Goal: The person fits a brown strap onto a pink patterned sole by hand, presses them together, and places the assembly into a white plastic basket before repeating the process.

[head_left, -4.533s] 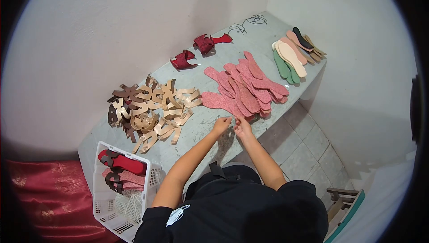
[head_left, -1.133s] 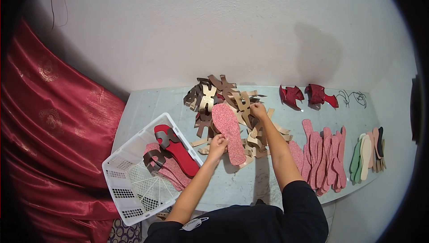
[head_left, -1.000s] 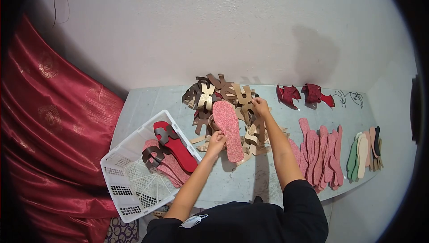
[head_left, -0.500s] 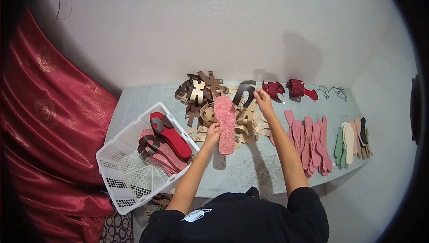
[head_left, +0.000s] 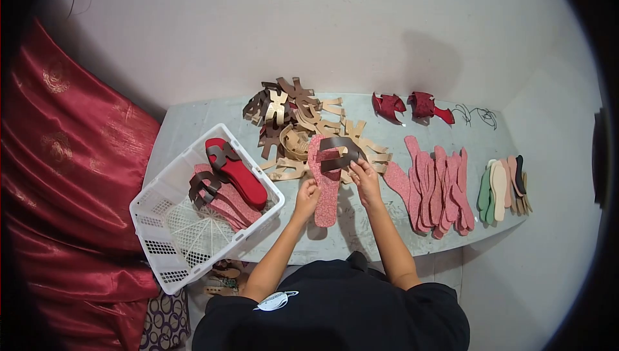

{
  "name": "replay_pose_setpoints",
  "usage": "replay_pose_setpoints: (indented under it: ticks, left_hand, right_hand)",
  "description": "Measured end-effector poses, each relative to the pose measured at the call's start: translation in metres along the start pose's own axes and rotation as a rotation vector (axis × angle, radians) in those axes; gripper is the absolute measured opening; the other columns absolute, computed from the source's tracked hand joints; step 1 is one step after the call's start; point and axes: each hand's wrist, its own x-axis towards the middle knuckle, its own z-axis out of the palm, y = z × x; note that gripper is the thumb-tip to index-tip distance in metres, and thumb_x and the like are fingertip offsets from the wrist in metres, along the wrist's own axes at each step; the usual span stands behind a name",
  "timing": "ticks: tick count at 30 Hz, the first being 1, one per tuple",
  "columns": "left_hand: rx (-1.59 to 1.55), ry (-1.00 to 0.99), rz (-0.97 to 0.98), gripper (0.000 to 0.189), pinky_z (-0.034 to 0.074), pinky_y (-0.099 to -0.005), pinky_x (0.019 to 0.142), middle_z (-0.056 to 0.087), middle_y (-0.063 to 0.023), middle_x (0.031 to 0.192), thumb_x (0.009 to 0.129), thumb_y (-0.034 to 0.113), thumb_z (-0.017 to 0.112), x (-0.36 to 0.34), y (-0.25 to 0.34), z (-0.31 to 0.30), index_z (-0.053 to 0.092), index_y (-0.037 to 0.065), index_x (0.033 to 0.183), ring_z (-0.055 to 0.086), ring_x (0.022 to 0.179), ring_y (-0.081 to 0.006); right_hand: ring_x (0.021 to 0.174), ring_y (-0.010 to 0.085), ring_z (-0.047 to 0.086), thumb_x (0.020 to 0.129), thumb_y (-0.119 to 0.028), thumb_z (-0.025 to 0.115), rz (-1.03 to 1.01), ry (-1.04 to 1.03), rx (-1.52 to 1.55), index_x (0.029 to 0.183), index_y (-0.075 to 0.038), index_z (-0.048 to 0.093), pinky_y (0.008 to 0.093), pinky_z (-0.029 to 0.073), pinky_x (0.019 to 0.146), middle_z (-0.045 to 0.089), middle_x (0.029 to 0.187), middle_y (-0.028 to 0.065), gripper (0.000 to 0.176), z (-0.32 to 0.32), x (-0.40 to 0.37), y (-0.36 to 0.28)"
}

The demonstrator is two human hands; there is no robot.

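Observation:
My left hand (head_left: pixel 307 200) grips the edge of a pink patterned insole (head_left: pixel 327 206), held upright above the table. Across its upper part lies a dark brown sandal strap (head_left: pixel 334 146) with a cut-out in it. The right end of that strap is pinched in my right hand (head_left: pixel 366 185). Behind the insole spreads a pile of loose brown and beige straps (head_left: pixel 309 112).
Left stands a white plastic basket (head_left: pixel 251 238) holding a red sandal (head_left: pixel 240 177) and pink insoles with a dark strap (head_left: pixel 205 186). Pink insoles (head_left: pixel 442 190), green and cream insoles (head_left: pixel 497 190), red straps (head_left: pixel 422 106) and black cord (head_left: pixel 474 117) lie to the right.
My right hand has brought the dark brown strap down and left from above the pile onto the upper part of the pink insole. My left hand still holds the insole.

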Motion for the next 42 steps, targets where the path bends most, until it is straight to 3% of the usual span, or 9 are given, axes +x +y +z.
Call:
replay_pose_setpoints:
  ticks: [7, 10, 11, 18, 21, 24, 26, 32, 42]
  left_hand:
    - [-0.072, -0.066, 0.063, 0.022, 0.041, -0.0236, 0.081, 0.055, -0.0097, 0.105, 0.089, 0.006, 0.042, -0.024, 0.025, 0.021, 0.038, 0.001, 0.110, 0.052, 0.094, -0.0102]
    - [-0.091, -0.081, 0.065, 0.024, 0.040, -0.0236, 0.082, 0.054, -0.0095, 0.108, 0.090, 0.007, 0.041, -0.033, 0.036, 0.027, 0.037, 0.001, 0.113, 0.051, 0.096, -0.0098]
    - [-0.087, -0.070, 0.060, 0.024, 0.040, -0.0237, 0.082, 0.054, -0.0094, 0.109, 0.090, 0.007, 0.040, -0.038, 0.041, 0.028, 0.037, 0.002, 0.114, 0.051, 0.096, -0.0098]
    - [0.081, -0.132, 0.027, 0.023, 0.037, -0.0174, 0.066, 0.054, -0.0016, 0.090, 0.089, 0.006, 0.043, -0.054, 0.059, 0.018, 0.041, 0.002, 0.112, 0.047, 0.077, -0.0027]
    - [0.195, -0.145, -0.018, 0.023, 0.034, -0.0155, 0.061, 0.051, 0.0021, 0.082, 0.089, 0.006, 0.044, -0.060, 0.065, 0.018, 0.043, 0.001, 0.111, 0.043, 0.071, -0.0006]
    - [0.111, -0.128, 0.007, 0.028, 0.035, -0.0159, 0.065, 0.053, 0.0000, 0.089, 0.088, 0.005, 0.044, -0.063, 0.055, 0.017, 0.041, 0.000, 0.116, 0.045, 0.075, -0.0014]
    - [-0.053, -0.060, 0.057, 0.034, 0.036, -0.0167, 0.068, 0.054, -0.0032, 0.098, 0.088, 0.004, 0.043, -0.066, 0.057, 0.022, 0.038, 0.000, 0.121, 0.046, 0.080, -0.0027]
    - [-0.034, -0.065, 0.121, 0.037, 0.037, -0.0208, 0.082, 0.051, -0.0068, 0.111, 0.088, 0.004, 0.043, -0.065, 0.065, 0.016, 0.035, 0.000, 0.124, 0.048, 0.096, -0.0072]
    - [-0.198, -0.082, 0.011, 0.038, 0.035, -0.0242, 0.089, 0.050, -0.0076, 0.114, 0.088, 0.006, 0.044, -0.071, 0.069, 0.016, 0.035, 0.000, 0.124, 0.047, 0.103, -0.0100]
  right_hand:
    - [0.090, 0.0159, 0.046, 0.069, -0.023, 0.071, -0.159, 0.133, -0.415, 0.084, -0.005, 0.066, 0.0283, 0.034, 0.082, 0.050, 0.087, 0.0046, 0.024, 0.005, -0.023, 0.020]
    - [0.088, 0.0168, 0.044, 0.068, -0.023, 0.071, -0.156, 0.119, -0.416, 0.082, -0.007, 0.066, 0.0288, 0.032, 0.083, 0.050, 0.085, 0.0056, 0.022, 0.008, -0.028, 0.024]
    - [0.083, 0.0102, 0.045, 0.071, -0.018, 0.070, -0.190, 0.143, -0.499, 0.080, -0.005, 0.064, 0.0230, 0.032, 0.078, 0.051, 0.083, 0.0005, 0.016, 0.009, -0.032, 0.023]
    - [0.079, 0.0107, 0.045, 0.070, -0.022, 0.071, -0.337, 0.132, -0.861, 0.080, -0.004, 0.066, 0.0266, 0.032, 0.075, 0.052, 0.079, 0.0026, 0.021, 0.033, -0.058, 0.018]
    - [0.078, 0.0097, 0.046, 0.071, -0.022, 0.070, -0.224, 0.077, -0.740, 0.081, -0.004, 0.066, 0.0266, 0.033, 0.075, 0.055, 0.081, 0.0030, 0.021, 0.025, -0.057, 0.035]
    - [0.086, 0.0154, 0.040, 0.071, -0.027, 0.070, -0.023, -0.011, -0.647, 0.085, -0.006, 0.066, 0.0294, 0.027, 0.083, 0.056, 0.079, 0.0039, 0.026, 0.024, -0.058, 0.033]
    - [0.082, 0.0061, 0.047, 0.081, -0.027, 0.061, -0.025, -0.050, -0.352, 0.083, -0.006, 0.064, 0.0257, 0.032, 0.075, 0.057, 0.085, 0.0003, 0.022, 0.034, -0.067, 0.026]
    - [0.084, 0.0078, 0.046, 0.084, -0.041, 0.053, 0.277, 0.022, -0.105, 0.077, -0.015, 0.059, 0.0313, 0.032, 0.077, 0.055, 0.080, -0.0057, 0.027, 0.036, -0.081, 0.020]
    - [0.089, 0.0080, 0.042, 0.076, -0.040, 0.063, 0.556, 0.050, 0.335, 0.081, -0.019, 0.055, 0.0335, 0.032, 0.078, 0.052, 0.089, -0.0058, 0.023, 0.019, -0.083, 0.013]
